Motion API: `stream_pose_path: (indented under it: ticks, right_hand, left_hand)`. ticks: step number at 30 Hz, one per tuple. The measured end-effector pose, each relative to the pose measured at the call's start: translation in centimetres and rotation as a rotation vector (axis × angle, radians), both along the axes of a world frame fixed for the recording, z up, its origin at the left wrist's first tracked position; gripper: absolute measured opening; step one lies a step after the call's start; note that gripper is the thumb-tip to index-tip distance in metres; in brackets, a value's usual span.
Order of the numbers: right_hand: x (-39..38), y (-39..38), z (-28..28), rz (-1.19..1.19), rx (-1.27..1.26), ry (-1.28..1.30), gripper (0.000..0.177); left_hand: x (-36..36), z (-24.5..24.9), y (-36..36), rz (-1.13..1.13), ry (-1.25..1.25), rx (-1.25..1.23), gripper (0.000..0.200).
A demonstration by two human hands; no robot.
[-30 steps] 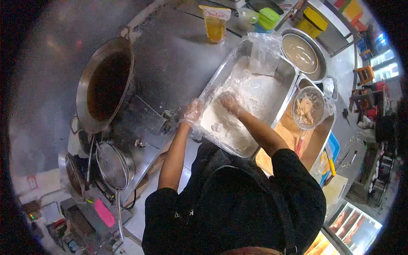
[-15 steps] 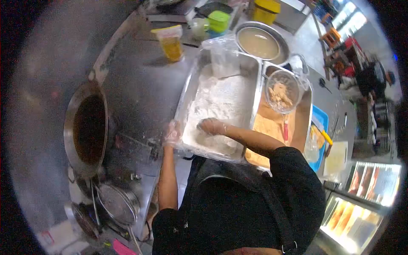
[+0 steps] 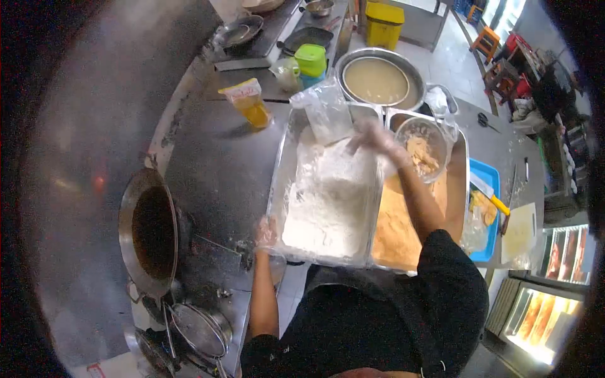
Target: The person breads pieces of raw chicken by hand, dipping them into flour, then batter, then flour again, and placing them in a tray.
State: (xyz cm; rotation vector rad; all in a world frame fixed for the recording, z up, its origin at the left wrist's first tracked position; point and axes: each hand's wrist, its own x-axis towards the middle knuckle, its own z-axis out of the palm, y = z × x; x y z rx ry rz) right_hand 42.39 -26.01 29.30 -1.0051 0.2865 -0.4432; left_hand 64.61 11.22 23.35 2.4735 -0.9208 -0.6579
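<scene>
My left hand (image 3: 266, 233), in a clear plastic glove, grips the near left rim of a deep metal tray (image 3: 277, 189) of white flour (image 3: 328, 208). My right hand (image 3: 378, 140), also gloved and slightly blurred, is raised over the tray's far right side, its fingers apart with nothing seen in them. Left of that hand, a clear plastic bag (image 3: 328, 116) stands in the far end of the flour. Close to its right, a clear bowl (image 3: 421, 148) of pale pieces rests over a second tray (image 3: 465, 208) of orange-brown powder (image 3: 397, 227).
A large metal basin (image 3: 413, 97) of cloudy liquid stands behind the trays. To the left are a wok (image 3: 129, 239) of dark oil and a yellow oil pouch (image 3: 249, 104). A blue tray (image 3: 482, 255) with a yellow-handled knife (image 3: 499, 205) and a white cutting board (image 3: 520, 233) lie right.
My right hand has lifted out of the flour and moved away from me to the tray's far right side. My left hand stays at the tray's rim. The view has shifted.
</scene>
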Motion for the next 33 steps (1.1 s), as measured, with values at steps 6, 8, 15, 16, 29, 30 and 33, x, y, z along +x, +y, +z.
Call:
stream_pose_path:
  ticks: [6,8,15,16,29,30,33]
  right_hand:
    - [-1.5,-18.9,-2.3,-0.599,-1.065,0.683,0.022]
    - [-0.6,-21.6,-4.3,-0.601,-1.426,0.911,0.023]
    - [-2.2,-27.2,-4.3,-0.494,-1.538,0.962,0.023]
    - [-2.7,-26.9,-3.2,-0.486,-1.715,0.989,0.023]
    - [-6.2,-35.2,-12.9,-0.53,-1.255,1.337,0.037]
    - [-6.1,-35.1,-12.6,-0.499,-1.285,1.356,0.034]
    - [-6.4,-34.5,-11.0,-0.458,-1.275,1.429,0.029]
  left_hand:
    - [0.6,-2.4,0.7,-0.011,-0.176,0.086,0.049]
    - [0.0,-1.7,0.5,0.061,-0.151,0.126,0.047]
    - [0.0,-2.3,0.6,-0.002,-0.342,-0.012,0.044]
    - [-0.2,-2.2,0.5,0.028,-0.357,-0.007,0.043]
    - [0.7,-3.3,1.6,-0.082,-0.332,0.082,0.044]
    - [0.1,-2.2,0.7,-0.002,-0.28,0.082,0.045]
    - [1.4,-4.5,2.0,-0.061,-0.355,0.085,0.048]
